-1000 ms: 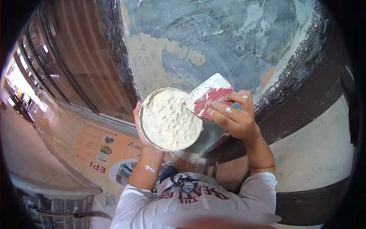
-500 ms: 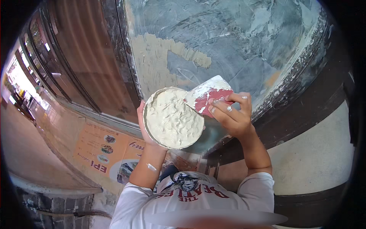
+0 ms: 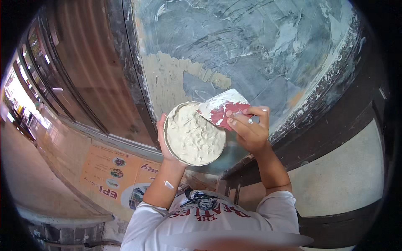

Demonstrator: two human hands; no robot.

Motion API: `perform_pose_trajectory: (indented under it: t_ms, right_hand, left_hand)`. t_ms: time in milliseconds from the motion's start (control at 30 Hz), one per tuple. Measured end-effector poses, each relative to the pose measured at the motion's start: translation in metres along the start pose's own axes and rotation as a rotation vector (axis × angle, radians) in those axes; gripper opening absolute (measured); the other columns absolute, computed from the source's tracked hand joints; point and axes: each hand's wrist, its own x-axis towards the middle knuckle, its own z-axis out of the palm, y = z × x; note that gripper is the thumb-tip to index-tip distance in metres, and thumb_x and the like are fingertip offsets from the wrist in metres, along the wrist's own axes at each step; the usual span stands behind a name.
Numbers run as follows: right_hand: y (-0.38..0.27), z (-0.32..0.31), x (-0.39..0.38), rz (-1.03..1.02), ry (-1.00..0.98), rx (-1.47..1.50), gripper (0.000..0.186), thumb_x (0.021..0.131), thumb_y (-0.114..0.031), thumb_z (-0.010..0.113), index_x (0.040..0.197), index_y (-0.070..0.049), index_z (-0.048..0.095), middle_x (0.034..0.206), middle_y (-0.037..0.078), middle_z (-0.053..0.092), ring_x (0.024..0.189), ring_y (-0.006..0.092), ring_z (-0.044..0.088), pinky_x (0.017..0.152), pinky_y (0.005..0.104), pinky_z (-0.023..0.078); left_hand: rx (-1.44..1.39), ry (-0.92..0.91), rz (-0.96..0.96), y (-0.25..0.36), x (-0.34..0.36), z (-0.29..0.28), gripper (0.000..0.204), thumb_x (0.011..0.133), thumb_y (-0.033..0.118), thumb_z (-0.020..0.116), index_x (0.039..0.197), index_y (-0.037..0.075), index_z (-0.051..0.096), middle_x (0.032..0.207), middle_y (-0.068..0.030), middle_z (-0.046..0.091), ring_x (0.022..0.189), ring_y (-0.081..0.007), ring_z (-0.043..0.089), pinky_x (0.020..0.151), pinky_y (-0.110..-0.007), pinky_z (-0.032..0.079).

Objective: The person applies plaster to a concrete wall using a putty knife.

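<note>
My left hand (image 3: 163, 138) is wrapped round the left side of a round tub (image 3: 169, 147) filled nearly to the rim with thick cream-white putty (image 3: 197, 136). Between the fingers and thumb of my right hand (image 3: 253, 127) is a flat red putty spreader (image 3: 229, 111), its upper part smeared white. The spreader's left corner lies over the tub's upper right rim, at the putty. White smears mark my right fingers and left forearm. Ahead of both hands stands a grey wall panel (image 3: 251, 50) with a beige putty patch (image 3: 163, 79) on its left.
A dark frame (image 3: 125, 50) borders the panel on the left, beside a brown curtained window (image 3: 90, 46). Dark trim (image 3: 331, 113) runs along the right. An orange printed banner (image 3: 104, 167) lies on the floor at the lower left.
The spreader and my right hand have shifted slightly left, further over the tub. The tub has moved a little right and down. The view has tilted slightly.
</note>
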Motion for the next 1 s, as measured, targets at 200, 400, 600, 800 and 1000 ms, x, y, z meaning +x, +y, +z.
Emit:
perform_pose_trajectory:
  t_ms: [200, 400, 600, 800, 1000]
  right_hand:
    - [0.039, -0.009, 0.006, 0.319, 0.025, 0.019, 0.022, 0.083, -0.002, 0.071, 0.104, -0.009, 0.073, 0.099, 0.005, 0.075, 0.091, 0.0256, 0.060, 0.082, 0.0394, 0.044]
    - [0.100, 0.012, -0.004, 0.634, 0.051, 0.014, 0.019, 0.094, -0.004, 0.068, 0.112, 0.001, 0.070, 0.101, 0.015, 0.066, 0.089, 0.0279, 0.061, 0.082, 0.0368, 0.050]
    - [0.100, 0.019, -0.006, 0.589, 0.014, -0.076, 0.022, 0.093, -0.008, 0.070, 0.114, 0.000, 0.070, 0.097, 0.017, 0.067, 0.087, 0.0323, 0.065, 0.080, 0.0395, 0.051]
    - [0.100, 0.021, -0.006, 0.681, -0.024, -0.051, 0.024, 0.094, -0.013, 0.067, 0.117, -0.007, 0.071, 0.101, 0.013, 0.071, 0.096, 0.0322, 0.061, 0.090, 0.0419, 0.044]
    - [0.096, 0.015, -0.004, 0.758, 0.082, 0.017, 0.024, 0.093, -0.011, 0.068, 0.116, -0.004, 0.071, 0.098, 0.017, 0.070, 0.094, 0.0355, 0.062, 0.084, 0.0424, 0.050]
  left_hand:
    - [0.120, 0.159, 0.032, 0.008, 0.007, -0.008, 0.074, 0.099, 0.059, 0.039, 0.142, 0.001, 0.055, 0.141, -0.0208, 0.060, 0.125, -0.0388, 0.061, 0.108, -0.053, 0.048]
    - [0.122, 0.160, 0.023, 0.019, 0.005, -0.031, 0.077, 0.098, 0.065, 0.043, 0.145, 0.005, 0.053, 0.148, -0.0202, 0.054, 0.129, -0.0440, 0.055, 0.107, -0.065, 0.045]
    - [0.084, 0.184, 0.044, 0.027, -0.007, -0.038, 0.075, 0.097, 0.064, 0.044, 0.145, 0.007, 0.053, 0.149, -0.0196, 0.053, 0.130, -0.0427, 0.055, 0.105, -0.065, 0.045]
    - [0.103, 0.228, 0.067, 0.036, -0.012, -0.046, 0.077, 0.097, 0.064, 0.044, 0.146, 0.006, 0.051, 0.149, -0.0214, 0.051, 0.130, -0.0457, 0.053, 0.104, -0.070, 0.044]
    - [0.126, 0.175, 0.053, 0.037, -0.013, -0.042, 0.075, 0.097, 0.063, 0.042, 0.143, 0.007, 0.055, 0.144, -0.0178, 0.057, 0.126, -0.0404, 0.058, 0.105, -0.059, 0.048]
